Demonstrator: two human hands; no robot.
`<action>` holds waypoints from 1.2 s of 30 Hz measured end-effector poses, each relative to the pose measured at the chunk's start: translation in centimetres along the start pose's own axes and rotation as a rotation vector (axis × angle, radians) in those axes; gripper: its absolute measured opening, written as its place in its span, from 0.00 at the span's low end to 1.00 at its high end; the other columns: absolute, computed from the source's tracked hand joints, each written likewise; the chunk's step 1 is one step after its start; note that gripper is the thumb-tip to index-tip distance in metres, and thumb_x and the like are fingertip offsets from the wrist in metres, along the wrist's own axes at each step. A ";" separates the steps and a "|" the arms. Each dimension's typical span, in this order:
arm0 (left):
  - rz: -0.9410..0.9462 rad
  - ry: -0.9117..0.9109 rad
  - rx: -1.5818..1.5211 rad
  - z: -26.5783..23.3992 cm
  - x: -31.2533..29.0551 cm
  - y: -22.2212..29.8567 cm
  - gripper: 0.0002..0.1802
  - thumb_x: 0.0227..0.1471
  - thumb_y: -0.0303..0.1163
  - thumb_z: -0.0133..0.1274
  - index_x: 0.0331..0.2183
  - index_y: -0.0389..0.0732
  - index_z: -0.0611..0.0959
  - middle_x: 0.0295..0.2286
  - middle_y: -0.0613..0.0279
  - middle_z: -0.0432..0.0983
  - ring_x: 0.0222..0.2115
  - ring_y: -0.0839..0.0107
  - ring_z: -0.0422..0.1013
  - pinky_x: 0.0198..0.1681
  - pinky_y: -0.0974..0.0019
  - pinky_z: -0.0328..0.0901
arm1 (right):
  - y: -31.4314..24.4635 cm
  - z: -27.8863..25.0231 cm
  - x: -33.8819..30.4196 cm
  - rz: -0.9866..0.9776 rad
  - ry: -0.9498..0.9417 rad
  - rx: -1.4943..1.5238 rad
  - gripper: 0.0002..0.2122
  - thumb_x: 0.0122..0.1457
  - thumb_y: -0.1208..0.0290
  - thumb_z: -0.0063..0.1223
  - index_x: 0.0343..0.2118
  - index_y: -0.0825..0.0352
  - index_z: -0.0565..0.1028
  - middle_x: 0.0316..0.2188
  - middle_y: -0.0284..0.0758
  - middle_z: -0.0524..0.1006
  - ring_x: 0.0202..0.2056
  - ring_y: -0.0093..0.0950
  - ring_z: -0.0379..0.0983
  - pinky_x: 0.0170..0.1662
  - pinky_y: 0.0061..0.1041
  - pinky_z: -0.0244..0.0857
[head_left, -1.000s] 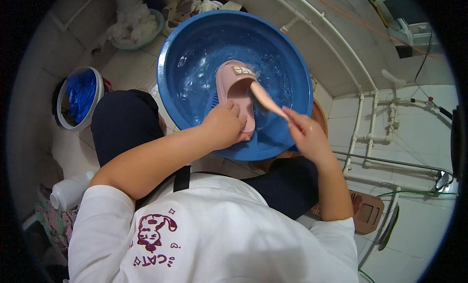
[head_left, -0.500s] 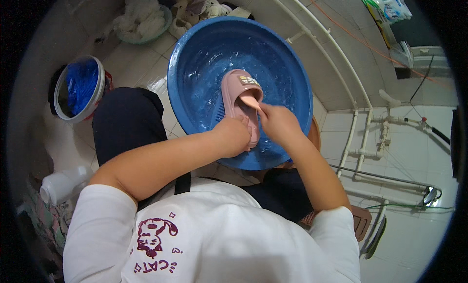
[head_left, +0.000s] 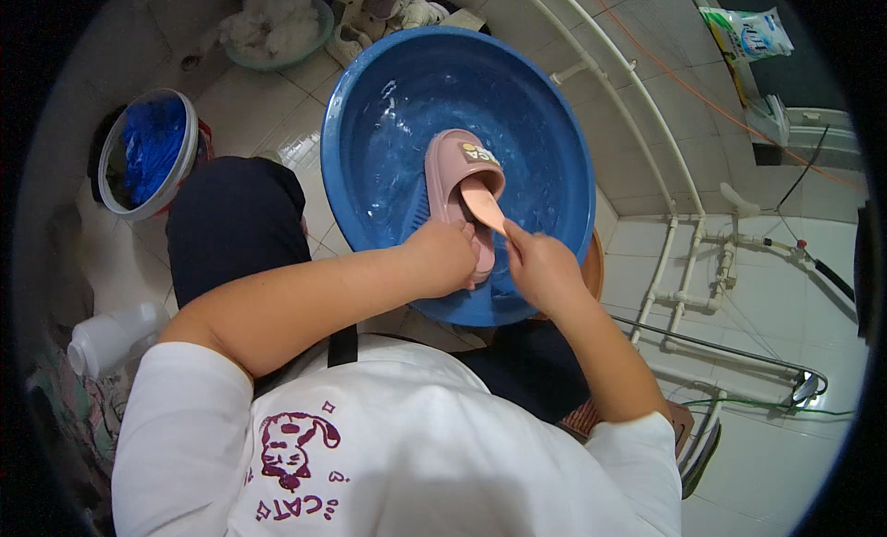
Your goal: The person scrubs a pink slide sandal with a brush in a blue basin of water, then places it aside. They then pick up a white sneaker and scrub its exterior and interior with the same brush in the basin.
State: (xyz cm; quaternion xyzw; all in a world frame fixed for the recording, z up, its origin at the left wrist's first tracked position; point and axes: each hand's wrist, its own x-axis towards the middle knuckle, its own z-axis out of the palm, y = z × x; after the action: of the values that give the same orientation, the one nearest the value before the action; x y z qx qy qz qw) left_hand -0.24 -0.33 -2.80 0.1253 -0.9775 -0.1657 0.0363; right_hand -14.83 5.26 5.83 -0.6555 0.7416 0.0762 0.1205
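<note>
A pink slide slipper [head_left: 453, 163] with a pale patch on its strap is held over the large blue basin [head_left: 346, 158], which has water in it. My left hand [head_left: 448, 255] is closed around the slipper's heel end. In my right hand [head_left: 545, 269] is the handle of a peach-coloured scrubbing brush [head_left: 481, 204]. The brush's head reaches into the slipper under the strap, its underside hidden against the footbed. Blue ribs [head_left: 419, 212] show on the basin wall beside the slipper.
A white bucket [head_left: 189, 153] with a blue plastic bag stands to the left. Farther back are a pale green bowl [head_left: 319, 38] of white fluffy material and several shoes [head_left: 407, 10]. A white jug [head_left: 115, 338] lies at lower left. White pipes [head_left: 661, 269] run along the right wall.
My right hand has drawn slightly back toward me and right with the brush, so more of its head shows. The slipper stays in my left hand, nearly in place.
</note>
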 end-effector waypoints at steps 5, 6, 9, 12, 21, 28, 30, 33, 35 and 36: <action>0.053 -0.073 -0.004 -0.5 0.4 0.5 0.32 0.44 0.50 0.52 0.44 0.35 0.73 0.45 0.50 0.68 0.48 0.59 0.65 0.43 0.59 0.63 | 0.3 3.5 4.9 0.076 0.142 -0.035 0.10 0.53 0.71 0.41 0.35 0.67 0.72 0.26 0.46 0.76 0.29 0.44 0.74 0.31 0.41 0.68; 0.060 -0.102 -0.027 -0.7 0.4 0.5 0.31 0.44 0.50 0.52 0.43 0.35 0.74 0.45 0.50 0.69 0.47 0.59 0.65 0.43 0.59 0.63 | 0.3 5.0 7.3 0.143 0.137 -0.064 0.10 0.53 0.72 0.41 0.35 0.68 0.72 0.28 0.46 0.76 0.31 0.44 0.74 0.33 0.40 0.69; 0.018 -0.152 -0.060 -1.5 0.1 0.3 0.27 0.44 0.50 0.53 0.39 0.37 0.76 0.44 0.52 0.69 0.46 0.60 0.66 0.43 0.60 0.63 | -0.4 6.3 8.3 0.125 0.192 -0.071 0.11 0.55 0.70 0.39 0.36 0.68 0.73 0.28 0.47 0.76 0.31 0.45 0.73 0.34 0.41 0.67; -0.005 0.009 -0.007 -0.4 0.2 0.3 0.27 0.44 0.50 0.53 0.40 0.38 0.76 0.45 0.52 0.69 0.47 0.60 0.66 0.43 0.61 0.64 | 0.8 2.6 2.6 0.062 0.094 0.036 0.13 0.55 0.69 0.41 0.41 0.64 0.73 0.25 0.48 0.75 0.29 0.45 0.72 0.30 0.42 0.66; 0.015 -0.079 -0.077 -1.5 0.1 0.4 0.26 0.42 0.49 0.54 0.41 0.41 0.76 0.44 0.55 0.70 0.47 0.61 0.65 0.43 0.60 0.64 | -0.5 4.7 8.0 0.259 0.051 -0.068 0.13 0.55 0.69 0.37 0.38 0.67 0.73 0.28 0.48 0.76 0.32 0.44 0.73 0.37 0.41 0.67; -0.048 -0.053 -0.134 -0.8 0.1 0.2 0.31 0.41 0.49 0.56 0.44 0.38 0.74 0.47 0.54 0.67 0.47 0.60 0.65 0.45 0.60 0.63 | 1.2 2.0 0.4 0.017 0.054 0.048 0.13 0.55 0.67 0.43 0.42 0.62 0.73 0.22 0.47 0.74 0.26 0.45 0.73 0.29 0.43 0.66; -0.056 -0.019 -0.131 -0.4 -0.1 -0.1 0.30 0.40 0.49 0.56 0.42 0.39 0.75 0.46 0.54 0.68 0.46 0.60 0.66 0.44 0.59 0.63 | 0.8 0.9 -2.1 -0.035 0.060 0.001 0.14 0.54 0.67 0.45 0.43 0.64 0.71 0.20 0.47 0.74 0.23 0.44 0.72 0.26 0.43 0.65; -0.034 -0.010 -0.119 -0.6 -0.5 -0.2 0.26 0.40 0.48 0.57 0.38 0.39 0.78 0.44 0.55 0.69 0.44 0.61 0.68 0.42 0.59 0.64 | -0.2 1.5 0.3 -0.055 0.107 -0.004 0.11 0.55 0.68 0.43 0.39 0.65 0.72 0.20 0.47 0.74 0.23 0.44 0.72 0.26 0.43 0.65; 0.041 -0.038 -0.129 -0.7 0.1 -0.2 0.24 0.40 0.48 0.57 0.35 0.39 0.79 0.42 0.56 0.70 0.43 0.61 0.69 0.41 0.60 0.65 | -0.1 3.4 4.2 0.058 0.141 -0.020 0.11 0.55 0.70 0.40 0.38 0.66 0.72 0.24 0.47 0.75 0.28 0.44 0.74 0.30 0.43 0.67; 0.036 -0.090 -0.157 -1.2 0.2 -0.1 0.22 0.39 0.47 0.57 0.32 0.39 0.79 0.41 0.56 0.70 0.42 0.62 0.69 0.40 0.60 0.65 | -0.4 4.3 6.4 0.172 0.098 -0.083 0.11 0.54 0.71 0.40 0.38 0.67 0.71 0.26 0.47 0.76 0.31 0.44 0.74 0.33 0.42 0.68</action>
State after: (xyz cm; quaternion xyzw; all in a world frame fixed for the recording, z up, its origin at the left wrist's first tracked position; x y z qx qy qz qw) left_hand -0.29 -0.90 -1.67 0.0971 -0.9642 -0.2465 0.0052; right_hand -14.79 0.28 -0.07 -0.5968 0.7963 0.0847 0.0500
